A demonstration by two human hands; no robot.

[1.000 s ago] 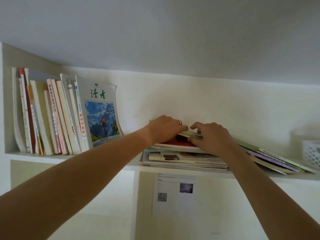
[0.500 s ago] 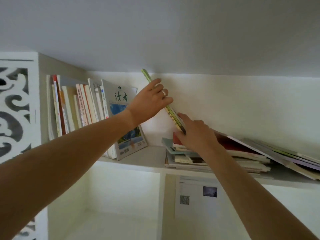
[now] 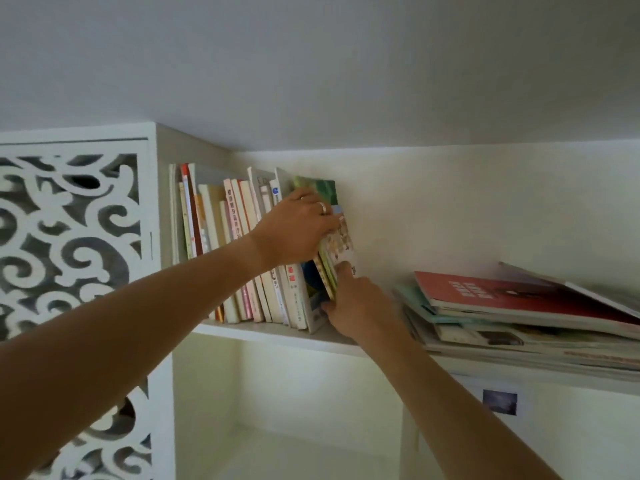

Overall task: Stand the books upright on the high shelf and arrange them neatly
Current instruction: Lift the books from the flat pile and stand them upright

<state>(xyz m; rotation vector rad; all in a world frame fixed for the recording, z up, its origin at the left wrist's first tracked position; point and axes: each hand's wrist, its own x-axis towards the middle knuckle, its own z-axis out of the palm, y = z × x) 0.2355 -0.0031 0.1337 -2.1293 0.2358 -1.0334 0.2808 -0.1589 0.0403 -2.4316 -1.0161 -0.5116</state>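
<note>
A row of upright books stands at the left end of the high white shelf. A thin green-covered book leans against the right end of that row. My left hand grips its upper part, fingers over the cover. My right hand holds its lower edge near the shelf board. To the right lies a flat pile of books and magazines, a red-covered one on top.
A white carved fretwork panel closes the shelf's left side. The ceiling is close above the books. Below the shelf is an open compartment with a divider, and a printed sheet hangs under the pile.
The thin green book was lifted off the flat pile, swung upright and carried left. It now rests against the right end of the upright row, with both hands still on it.
</note>
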